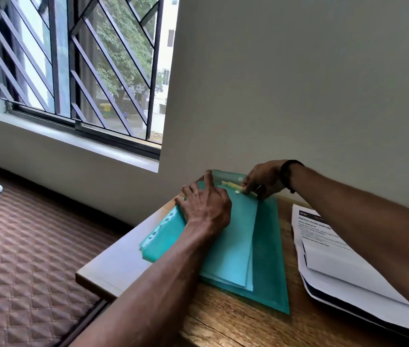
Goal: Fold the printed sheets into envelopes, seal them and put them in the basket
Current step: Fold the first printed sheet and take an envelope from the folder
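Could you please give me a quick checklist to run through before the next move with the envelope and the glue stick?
1. Left hand pressing the teal envelope flat: ok.
2. Right hand pinching the pale stick at the flap end: ok.
3. Envelope lying on the teal folder, not on bare wood: ok.
4. Printed sheets lying clear to the right of the folder: ok.
5. Flap sealed: cannot tell.
6. Basket within reach: cannot tell, none in view.
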